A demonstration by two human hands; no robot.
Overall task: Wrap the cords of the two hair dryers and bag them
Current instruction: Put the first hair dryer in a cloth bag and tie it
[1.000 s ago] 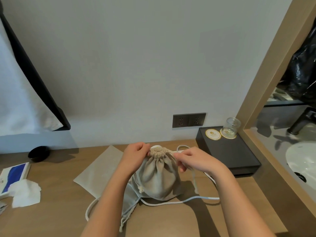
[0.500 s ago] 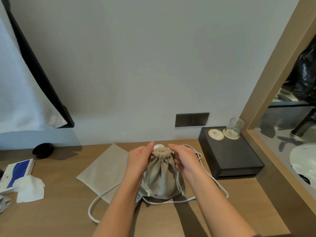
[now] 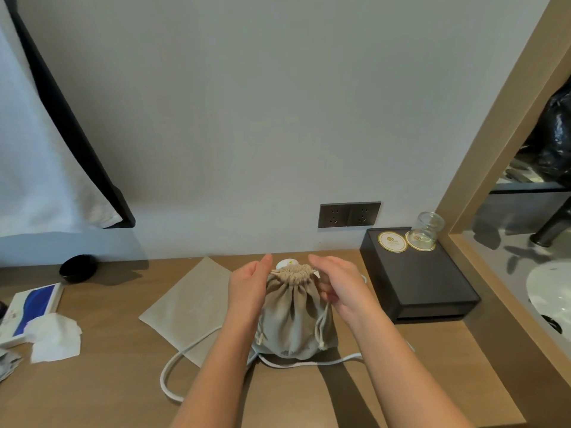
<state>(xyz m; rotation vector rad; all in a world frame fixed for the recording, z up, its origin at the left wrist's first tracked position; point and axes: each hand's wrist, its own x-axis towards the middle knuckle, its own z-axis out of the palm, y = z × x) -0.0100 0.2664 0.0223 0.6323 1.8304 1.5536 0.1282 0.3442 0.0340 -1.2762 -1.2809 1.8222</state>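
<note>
**Hands came off the bag neck, so the first bag looked closed**

Both hands had dropped from the gathered neck, where they were pulling a second earlier, to the bag's sides. The drawstrings, stretched sideways then, now hung slack.

- Light wooden tabletop (image 3: 108, 381): same layout; only the view had shifted a little.
- Flat beige cloth pouch (image 3: 185, 307): lay unfilled just left of the full bag and hadn't moved.
- Stuffed beige cloth drawstring bag (image 3: 293, 319): stood upright mid-table between the hands, with its neck cinched into a ruffle.
- Left hand (image 3: 247, 291): fingers were straight and together, palm against the bag's left side.
- Right hand (image 3: 340, 288): the index finger reached over the neck and the other fingers were curled at the bag's right shoulder. I couldn't tell whether they pinched a drawstring.
- White power cord (image 3: 173, 375): ran out from under the bag and looped loose at front-left. Its right-hand run lay closer in than before.
- Knotted drawstring ends (image 3: 321, 344): dangled down the bag's right side.
- Small white rounded part (image 3: 285, 263): showed at the neck. I couldn't tell whether it was inside or behind.

My read was that one dryer was bagged. The loose cord still needed wrapping, and the flat pouch was waiting for the second dryer, which wasn't in view.
</note>
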